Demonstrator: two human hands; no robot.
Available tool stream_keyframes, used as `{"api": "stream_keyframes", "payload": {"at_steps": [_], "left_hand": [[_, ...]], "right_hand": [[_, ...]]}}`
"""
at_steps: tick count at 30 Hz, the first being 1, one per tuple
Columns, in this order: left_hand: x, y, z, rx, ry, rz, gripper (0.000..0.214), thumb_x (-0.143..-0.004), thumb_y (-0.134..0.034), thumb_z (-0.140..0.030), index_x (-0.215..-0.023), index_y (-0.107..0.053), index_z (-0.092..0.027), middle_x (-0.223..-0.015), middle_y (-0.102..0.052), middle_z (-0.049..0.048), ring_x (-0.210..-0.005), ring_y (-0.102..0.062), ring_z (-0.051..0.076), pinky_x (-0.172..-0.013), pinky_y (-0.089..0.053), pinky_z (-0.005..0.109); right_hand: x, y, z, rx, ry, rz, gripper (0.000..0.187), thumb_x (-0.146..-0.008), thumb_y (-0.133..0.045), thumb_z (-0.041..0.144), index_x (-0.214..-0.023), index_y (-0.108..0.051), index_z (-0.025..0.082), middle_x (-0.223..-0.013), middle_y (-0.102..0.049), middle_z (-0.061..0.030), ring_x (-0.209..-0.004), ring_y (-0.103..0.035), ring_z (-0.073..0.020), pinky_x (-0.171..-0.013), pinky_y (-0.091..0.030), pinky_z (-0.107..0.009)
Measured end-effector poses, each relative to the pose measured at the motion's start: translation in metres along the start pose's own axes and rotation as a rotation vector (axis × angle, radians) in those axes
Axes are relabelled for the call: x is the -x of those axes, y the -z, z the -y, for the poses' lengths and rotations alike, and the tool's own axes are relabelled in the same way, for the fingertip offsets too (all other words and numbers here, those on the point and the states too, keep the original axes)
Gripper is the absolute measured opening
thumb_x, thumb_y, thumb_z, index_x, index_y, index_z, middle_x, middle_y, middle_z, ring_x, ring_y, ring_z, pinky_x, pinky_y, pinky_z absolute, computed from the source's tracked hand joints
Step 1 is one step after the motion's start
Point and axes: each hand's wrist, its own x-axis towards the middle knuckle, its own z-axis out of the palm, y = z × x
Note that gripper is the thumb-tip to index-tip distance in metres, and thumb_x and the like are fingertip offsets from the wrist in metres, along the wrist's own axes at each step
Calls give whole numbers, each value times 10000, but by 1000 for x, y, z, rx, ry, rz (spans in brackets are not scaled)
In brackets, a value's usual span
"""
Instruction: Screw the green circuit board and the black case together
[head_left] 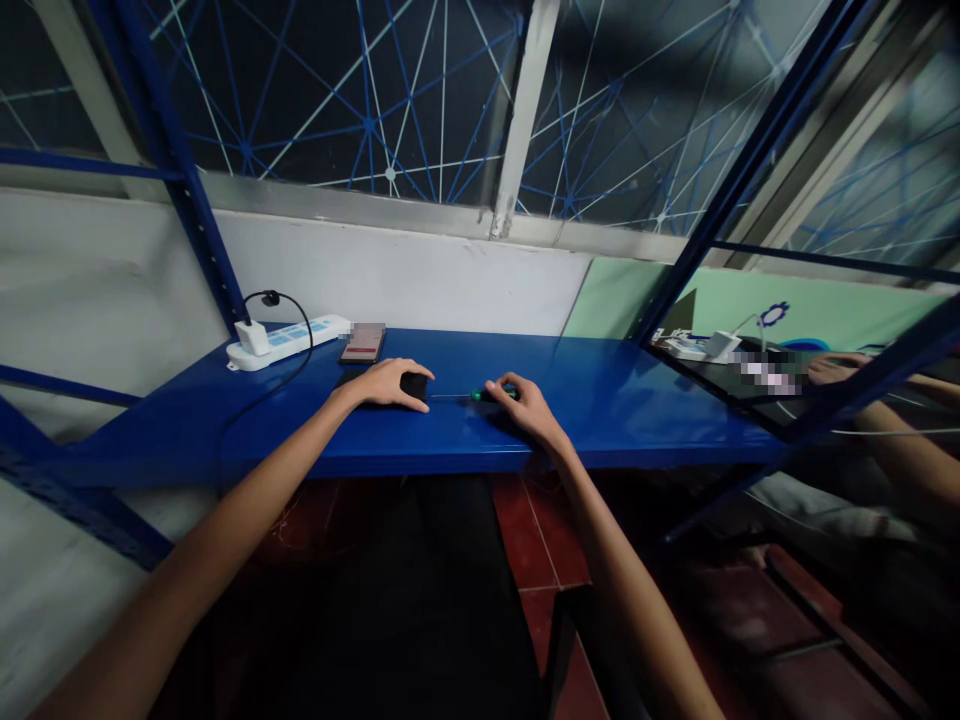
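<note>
Both forearms reach forward over the near edge of the blue surface [600, 400]. The left hand [386, 383] lies palm down, fingers curled over a small black object [415, 384] and pinning it flat. The right hand [520, 403] closes loosely around the green handle of a screwdriver [480, 395], whose thin shaft points at the black object. If the tip slips, it could jab the left fingers, since they sit just beside it. Farther back lie a phone [363, 342] and a white power strip [289, 341] with a charger plugged in.
</note>
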Motion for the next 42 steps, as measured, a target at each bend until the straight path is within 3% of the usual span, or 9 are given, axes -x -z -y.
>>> {"api": "stream_keyframes", "payload": {"at_steps": [4,10,12,16,24,26,31,38,42], "left_hand": [[0,0,0,-2,4,3,722,-661,-708,-677,-1267,-628,-291,-1284,-608,71,-1123,-556,302,-913,-409,358],[0,0,0,-1,8,10,717,-664,-705,-667,-1272,-627,-295,-1297,-603,71,-1134,-551,306,-914,-402,359],[0,-1,1,-2,6,6,716,-664,-704,-670,-1270,-627,-297,-1296,-602,72,-1131,-551,305,-915,-402,362],[0,-1,3,0,2,5,706,-663,-709,-664,-1264,-631,-301,-1287,-605,74,-1120,-555,304,-916,-403,370],[1,1,-2,10,20,16,712,-658,-708,-672,-1262,-634,-302,-1291,-603,78,-1124,-552,314,-908,-412,377],[1,2,-3,8,22,16,714,-654,-710,-680,-1256,-637,-303,-1287,-605,76,-1123,-553,312,-908,-414,372],[0,1,-3,7,16,7,712,-651,-715,-676,-1248,-644,-295,-1281,-612,73,-1107,-565,303,-913,-412,362],[0,1,-2,8,1,0,700,-653,-720,-674,-1233,-652,-289,-1263,-620,73,-1088,-575,290,-909,-417,357],[0,1,-2,6,3,3,704,-653,-717,-682,-1237,-648,-295,-1257,-620,75,-1084,-574,291,-894,-424,356]], "right_hand": [[0,1,-2,-110,-7,11,409,-746,-688,579,-865,-540,217,-702,-539,40,-639,-455,-133,-601,-345,-246],[0,0,1,50,20,-42,507,-872,-489,647,-635,-517,199,-562,-440,36,-562,-386,-119,-562,-278,-266],[1,-1,1,53,31,-30,461,-885,-471,631,-736,-562,204,-626,-519,26,-590,-436,-128,-585,-310,-260],[1,-1,-2,18,15,-19,410,-777,-621,610,-906,-572,224,-755,-615,17,-646,-494,-143,-612,-364,-251],[2,0,3,171,-4,-45,522,-868,-467,670,-648,-557,205,-548,-447,32,-552,-401,-124,-550,-270,-263],[3,0,4,166,11,-30,508,-884,-440,661,-688,-565,210,-558,-458,35,-551,-404,-125,-555,-277,-259],[3,0,0,79,10,-28,423,-779,-601,642,-876,-576,231,-677,-563,31,-620,-467,-143,-590,-332,-246],[3,0,5,157,34,-79,502,-882,-463,658,-658,-520,212,-555,-421,41,-562,-394,-124,-560,-266,-263],[4,0,3,88,28,-39,407,-851,-528,633,-871,-564,227,-629,-512,44,-584,-445,-133,-577,-312,-253]]}}
